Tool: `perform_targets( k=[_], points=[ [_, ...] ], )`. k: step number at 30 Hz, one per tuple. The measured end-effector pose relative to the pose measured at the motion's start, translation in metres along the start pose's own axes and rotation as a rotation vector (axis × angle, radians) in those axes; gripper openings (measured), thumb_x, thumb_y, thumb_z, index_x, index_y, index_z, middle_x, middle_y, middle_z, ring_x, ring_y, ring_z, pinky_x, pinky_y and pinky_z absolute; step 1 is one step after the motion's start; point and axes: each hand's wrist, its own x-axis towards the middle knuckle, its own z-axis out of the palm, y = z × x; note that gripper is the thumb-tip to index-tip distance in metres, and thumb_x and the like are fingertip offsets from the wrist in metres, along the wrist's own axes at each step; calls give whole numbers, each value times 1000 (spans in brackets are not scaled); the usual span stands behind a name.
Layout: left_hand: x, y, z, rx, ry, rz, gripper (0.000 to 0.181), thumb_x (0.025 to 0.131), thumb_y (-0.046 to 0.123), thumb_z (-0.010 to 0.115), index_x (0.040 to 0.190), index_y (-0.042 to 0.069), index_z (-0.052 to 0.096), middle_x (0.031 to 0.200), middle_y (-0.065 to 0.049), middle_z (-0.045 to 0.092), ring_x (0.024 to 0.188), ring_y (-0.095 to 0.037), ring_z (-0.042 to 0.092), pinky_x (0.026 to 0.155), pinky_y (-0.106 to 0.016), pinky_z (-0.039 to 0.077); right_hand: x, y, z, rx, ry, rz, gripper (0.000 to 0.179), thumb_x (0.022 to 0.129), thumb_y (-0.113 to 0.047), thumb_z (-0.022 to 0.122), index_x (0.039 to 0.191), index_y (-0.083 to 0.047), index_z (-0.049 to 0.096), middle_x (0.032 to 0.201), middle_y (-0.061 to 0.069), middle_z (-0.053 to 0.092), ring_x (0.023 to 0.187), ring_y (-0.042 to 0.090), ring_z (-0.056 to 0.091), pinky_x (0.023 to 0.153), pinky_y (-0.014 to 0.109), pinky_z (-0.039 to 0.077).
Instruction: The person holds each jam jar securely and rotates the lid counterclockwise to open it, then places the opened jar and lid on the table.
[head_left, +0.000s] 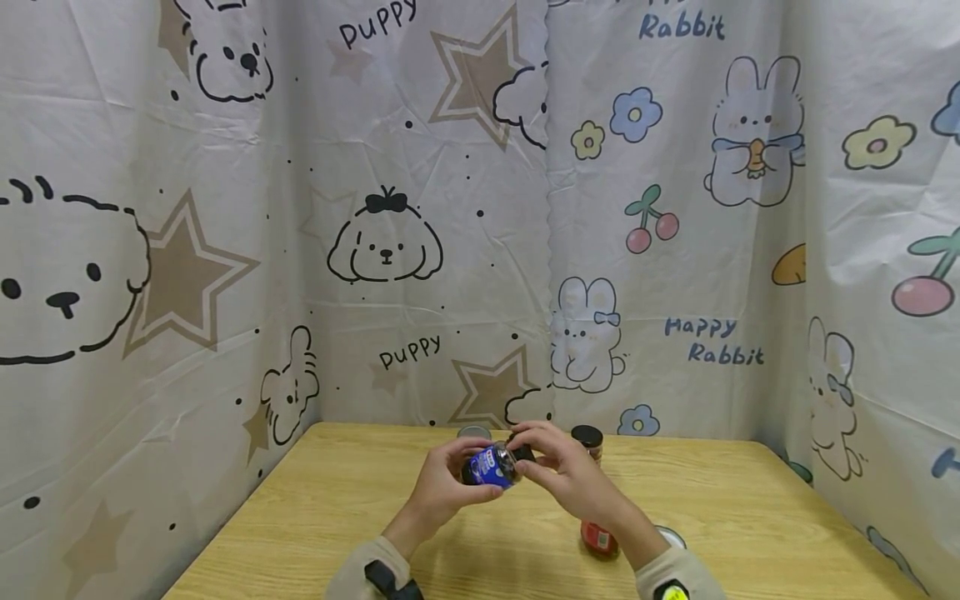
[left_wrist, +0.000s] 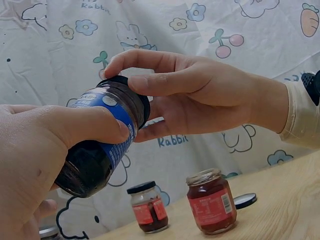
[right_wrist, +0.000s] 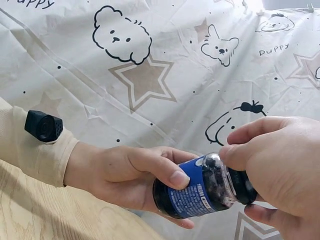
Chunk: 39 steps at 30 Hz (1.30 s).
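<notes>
A glass jar (head_left: pixel 489 468) with a blue label and dark contents is held tilted above the table, its mouth end toward the right. My left hand (head_left: pixel 442 483) grips the jar's body, the thumb lying across the label in both wrist views. At the other end, my right hand (head_left: pixel 566 471) holds the black lid (right_wrist: pixel 242 187) between thumb and fingers. The lid sits at the jar's neck, partly hidden by those fingers in the right wrist view.
On the wooden table (head_left: pixel 300 517) stand an uncapped red-labelled jar (left_wrist: pixel 212 205), its loose lid (left_wrist: pixel 245 201) lying beside it, and a black-lidded jar (left_wrist: pixel 149 210). A grey-lidded jar (head_left: pixel 474 432) is behind my left hand. Printed curtains (head_left: pixel 420 317) enclose the table.
</notes>
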Motion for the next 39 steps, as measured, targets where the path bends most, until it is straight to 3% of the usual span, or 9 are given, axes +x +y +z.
perform_targets(
  k=[3, 8, 13, 17, 23, 28, 33, 37, 39],
  points=[
    [0, -1, 0, -2, -3, 0, 57, 80, -1, 87, 132, 0, 65, 125, -18, 66, 112, -30, 64, 90, -35, 57, 0, 0, 0, 23, -4, -10, 21, 102, -12, 67, 123, -11, 69, 143, 10, 54, 133, 35, 51, 99, 38, 52],
    [0, 0, -1, -16, -7, 0, 58, 80, -1, 86, 133, 0, 64, 126, -20, 65, 111, -30, 65, 90, -36, 57, 0, 2, 0, 28, -8, -32, 37, 101, -10, 68, 138, -9, 63, 144, 14, 53, 131, 38, 54, 103, 42, 49],
    [0, 0, 0, -19, 5, -3, 58, 79, -2, 86, 133, -1, 64, 124, -19, 67, 110, -29, 65, 89, -35, 57, 1, 1, -1, 14, -7, -21, 45, 101, -11, 68, 145, -13, 58, 147, 13, 54, 128, 41, 57, 99, 46, 52],
    [1, 0, 0, -21, 18, -6, 57, 78, -3, 86, 131, -1, 65, 123, -18, 67, 110, -28, 65, 89, -35, 57, 0, 1, -1, -29, -7, 6, 48, 100, -13, 70, 146, -19, 57, 148, 10, 54, 125, 37, 58, 93, 43, 55],
    [1, -2, -2, -21, 9, -4, 58, 78, -3, 86, 132, -1, 64, 124, -18, 67, 111, -29, 65, 89, -36, 57, -1, 1, 0, -86, -16, 20, 59, 100, -13, 70, 154, -19, 47, 156, 12, 42, 128, 38, 54, 93, 43, 54],
    [1, -3, -2, -23, 4, 0, 58, 79, -2, 86, 132, -1, 65, 123, -18, 67, 110, -29, 65, 89, -36, 57, -1, 2, 0, -104, -30, 19, 56, 100, -13, 70, 152, -15, 50, 153, 14, 44, 132, 37, 49, 94, 48, 54],
    [2, -3, -2, -24, 1, -3, 58, 78, -2, 87, 132, -1, 64, 123, -18, 67, 110, -29, 65, 89, -36, 57, 0, 2, 0, -119, -30, 35, 58, 95, 0, 69, 148, -21, 56, 152, 9, 50, 136, 37, 48, 97, 58, 51],
    [2, -3, -2, -14, 9, -2, 58, 78, -2, 87, 132, 0, 64, 122, -18, 68, 110, -28, 65, 89, -35, 56, 1, 1, 0, -123, -14, 67, 64, 90, 5, 66, 145, -26, 57, 151, 2, 52, 128, 34, 54, 96, 61, 50],
    [3, -3, -2, -12, 10, -1, 58, 78, -2, 87, 132, 0, 64, 123, -18, 68, 110, -28, 65, 89, -35, 56, 1, 1, 0, -114, -12, 73, 59, 92, 0, 68, 144, -26, 57, 150, 3, 52, 122, 33, 58, 94, 59, 50]
  ],
)
